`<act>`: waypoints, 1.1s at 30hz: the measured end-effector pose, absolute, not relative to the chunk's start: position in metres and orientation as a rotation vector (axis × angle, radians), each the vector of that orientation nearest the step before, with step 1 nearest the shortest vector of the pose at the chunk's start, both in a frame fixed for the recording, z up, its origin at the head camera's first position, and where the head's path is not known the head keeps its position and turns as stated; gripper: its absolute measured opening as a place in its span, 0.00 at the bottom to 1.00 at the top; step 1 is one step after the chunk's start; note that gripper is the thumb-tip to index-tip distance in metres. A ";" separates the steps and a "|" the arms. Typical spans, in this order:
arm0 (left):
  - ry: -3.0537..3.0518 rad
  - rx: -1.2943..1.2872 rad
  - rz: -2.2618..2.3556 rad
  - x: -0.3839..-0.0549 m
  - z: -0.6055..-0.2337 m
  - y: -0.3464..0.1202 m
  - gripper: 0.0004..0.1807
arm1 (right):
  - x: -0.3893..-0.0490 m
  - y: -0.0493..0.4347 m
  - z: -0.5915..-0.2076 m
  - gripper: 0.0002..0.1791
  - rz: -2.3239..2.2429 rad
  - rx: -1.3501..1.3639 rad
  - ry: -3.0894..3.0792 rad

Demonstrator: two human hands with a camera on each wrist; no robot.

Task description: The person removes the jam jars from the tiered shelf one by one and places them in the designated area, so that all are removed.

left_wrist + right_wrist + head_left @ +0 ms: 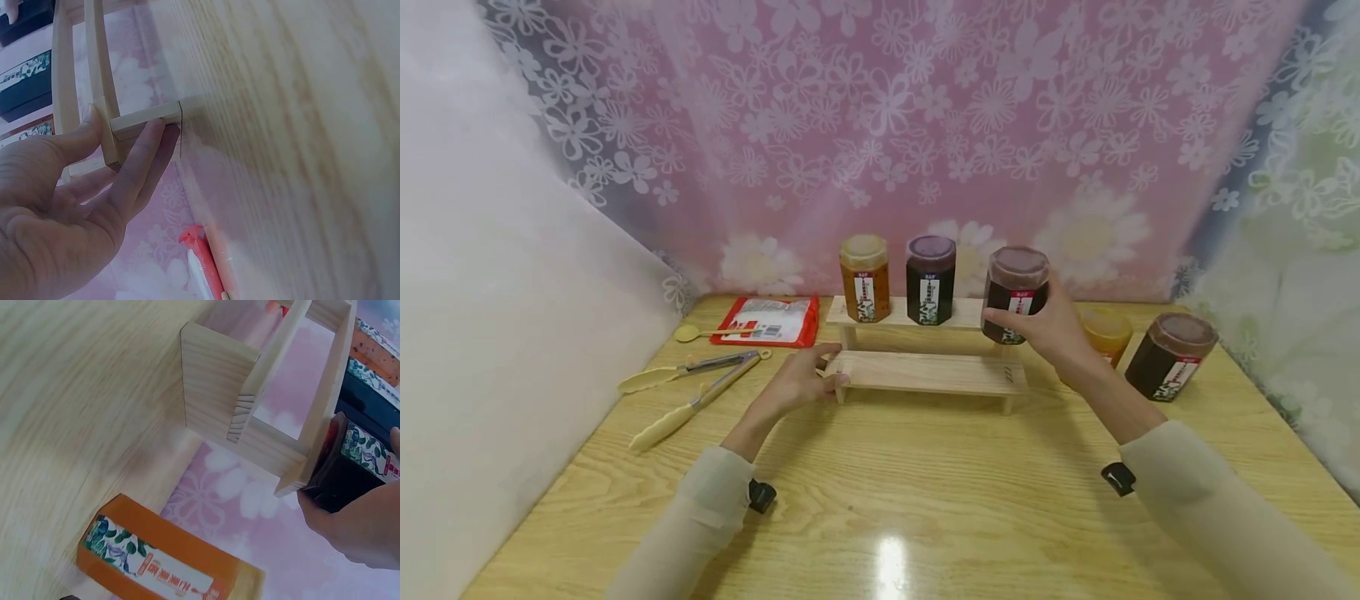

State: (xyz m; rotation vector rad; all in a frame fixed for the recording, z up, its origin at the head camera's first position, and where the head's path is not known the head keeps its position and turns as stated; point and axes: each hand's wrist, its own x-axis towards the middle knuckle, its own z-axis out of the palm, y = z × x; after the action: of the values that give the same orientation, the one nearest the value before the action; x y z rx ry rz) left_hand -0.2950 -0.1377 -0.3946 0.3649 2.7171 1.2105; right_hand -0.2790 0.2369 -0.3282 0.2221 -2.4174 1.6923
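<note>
My right hand [1058, 333] grips a dark jam jar [1017, 279] with a pinkish lid at the right end of the top step of a two-step wooden rack [925, 371]. In the right wrist view, the jar's base [331, 447] is right at the top step's edge. At the rack's other end, my left hand [805, 379] holds the lower step, thumb over the board and fingers against the leg [147, 119]. An amber jar [865, 283] and a dark jar with a purple lid [931, 283] stand upright on the top step.
Right of the rack are an orange-yellow jar [1105, 332], partly behind my right arm, and another dark jar [1171, 357]. To the left lie a red-and-white packet [775, 321], a yellow spoon [688, 333] and yellow-tipped tongs [662, 425]. A floral curtain [880, 125] hangs behind.
</note>
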 end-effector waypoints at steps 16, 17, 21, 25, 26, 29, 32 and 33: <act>2.668 0.360 1.267 -0.295 -0.394 -0.137 0.34 | -0.225 0.274 -0.330 0.60 1.717 0.083 -2.562; 2.674 0.361 1.257 -0.295 -0.394 -0.137 0.34 | -0.221 0.275 -0.332 0.61 1.712 0.076 -2.573; 2.692 0.362 1.229 -0.295 -0.394 -0.137 0.34 | -0.208 0.287 -0.339 0.67 1.642 0.019 -2.669; 2.683 0.373 1.241 -0.296 -0.395 -0.137 0.34 | -0.199 0.305 -0.349 0.65 1.603 0.008 -2.716; 2.679 0.372 1.246 -0.296 -0.395 -0.137 0.34 | -0.197 0.309 -0.352 0.64 1.599 0.007 -2.721; 2.674 0.364 1.256 -0.295 -0.395 -0.137 0.34 | -0.192 0.326 -0.358 0.59 1.589 0.021 -2.722; 2.669 0.366 1.260 -0.295 -0.394 -0.137 0.34 | -0.186 0.343 -0.365 0.57 1.506 0.019 -2.762; 2.671 0.371 1.255 -0.295 -0.394 -0.137 0.34 | -0.185 0.348 -0.367 0.56 1.482 0.017 -2.777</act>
State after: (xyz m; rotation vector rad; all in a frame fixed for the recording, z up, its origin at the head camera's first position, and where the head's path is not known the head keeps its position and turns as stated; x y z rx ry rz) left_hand -0.2947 -0.1373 -0.3941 0.3711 2.6713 1.2547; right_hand -0.1848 0.3483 -0.3669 0.0175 -2.7771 1.4821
